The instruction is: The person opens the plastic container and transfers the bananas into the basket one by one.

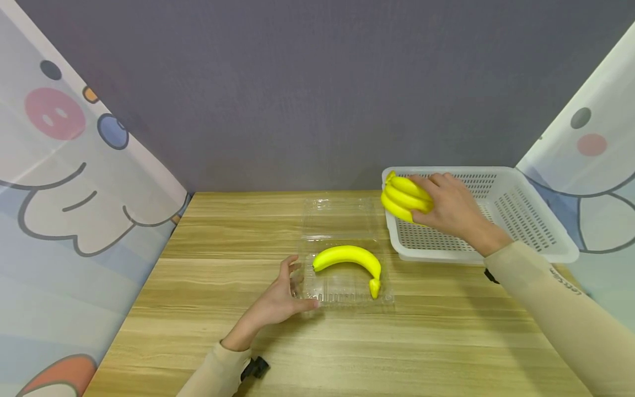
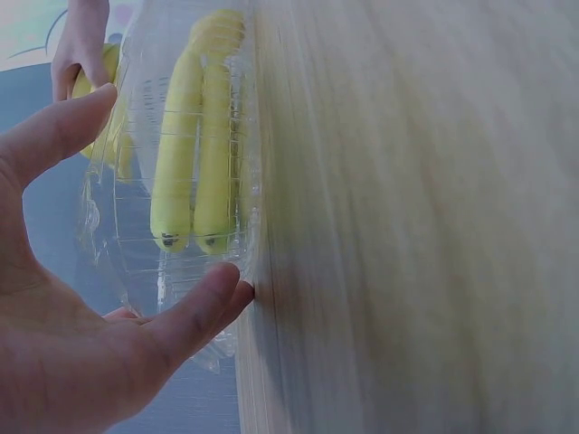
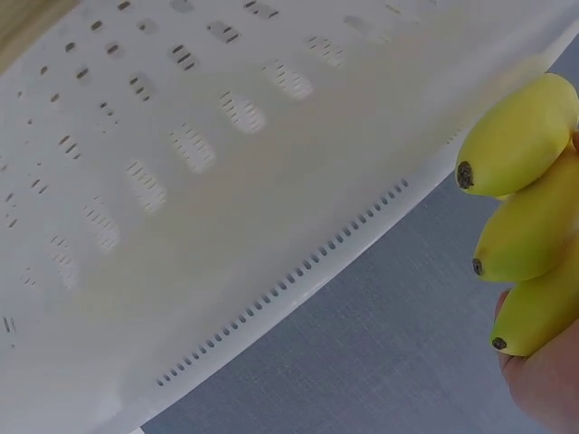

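A bunch of yellow bananas (image 1: 404,197) is held in my right hand (image 1: 453,209), over the left rim of a white basket (image 1: 533,251). Several dark banana tips show in the right wrist view. On the table lies an unfolded clear plastic clamshell box (image 1: 339,220), its lid part toward the wall. More bananas (image 1: 354,253) lie in its near half; the head view shows one curve, while two tips appear through the plastic in the left wrist view. My left hand (image 1: 278,300) is spread around the box's left near corner, thumb at the front edge.
The perforated basket stands at the back right of the wooden table (image 1: 198,320), against the grey wall (image 1: 278,99). Cartoon-printed panels (image 1: 64,193) close off both sides. Through the basket's slots nothing inside can be told clearly.
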{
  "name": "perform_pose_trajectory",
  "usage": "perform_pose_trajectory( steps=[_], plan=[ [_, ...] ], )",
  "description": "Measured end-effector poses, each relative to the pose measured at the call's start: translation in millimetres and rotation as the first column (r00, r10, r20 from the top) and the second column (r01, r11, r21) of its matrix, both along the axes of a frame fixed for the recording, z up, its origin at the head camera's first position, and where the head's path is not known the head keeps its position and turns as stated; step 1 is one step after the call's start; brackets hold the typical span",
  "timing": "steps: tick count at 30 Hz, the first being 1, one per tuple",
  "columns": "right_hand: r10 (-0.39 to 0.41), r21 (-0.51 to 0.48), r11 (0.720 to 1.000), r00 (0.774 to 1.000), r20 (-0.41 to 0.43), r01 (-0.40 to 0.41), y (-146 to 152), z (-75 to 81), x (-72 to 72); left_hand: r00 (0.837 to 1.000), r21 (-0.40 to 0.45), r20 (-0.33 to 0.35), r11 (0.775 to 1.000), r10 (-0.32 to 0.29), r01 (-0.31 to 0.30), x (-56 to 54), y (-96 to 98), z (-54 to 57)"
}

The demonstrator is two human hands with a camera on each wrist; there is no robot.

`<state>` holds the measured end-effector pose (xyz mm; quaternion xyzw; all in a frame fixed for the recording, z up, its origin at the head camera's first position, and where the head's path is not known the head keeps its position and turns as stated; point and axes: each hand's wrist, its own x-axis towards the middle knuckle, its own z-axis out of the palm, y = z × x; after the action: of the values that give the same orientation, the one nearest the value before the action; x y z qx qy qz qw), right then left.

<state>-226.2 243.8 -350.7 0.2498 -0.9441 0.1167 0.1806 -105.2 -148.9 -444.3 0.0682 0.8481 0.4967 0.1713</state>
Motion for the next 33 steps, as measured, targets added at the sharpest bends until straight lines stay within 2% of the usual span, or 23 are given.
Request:
perform_pose_trajectory(
  steps=[14, 22, 33],
  plan=[
    [-0.022, 0.014, 1.0, 1.0, -0.01, 0.022, 3.7, 2.3, 2.0, 1.0, 0.015, 0.009, 1.0, -0.009, 0.009, -1.5, 0.1, 1.1],
    [-0.041, 0.032, 0.999, 0.999, 0.028, 0.04, 8.1, 6.2, 4.3, 1.0, 0.018, 0.007, 1.0, -0.003, 0.003, 0.8, -0.4, 1.3],
    [-0.074, 0.054, 0.996, 0.996, 0.04, 0.072, 25.1, -1.6, 2.2, 1.0, 0.03, 0.0, 1.0, -0.004, 0.004, 0.8, -1.4, -1.0]
  ],
)
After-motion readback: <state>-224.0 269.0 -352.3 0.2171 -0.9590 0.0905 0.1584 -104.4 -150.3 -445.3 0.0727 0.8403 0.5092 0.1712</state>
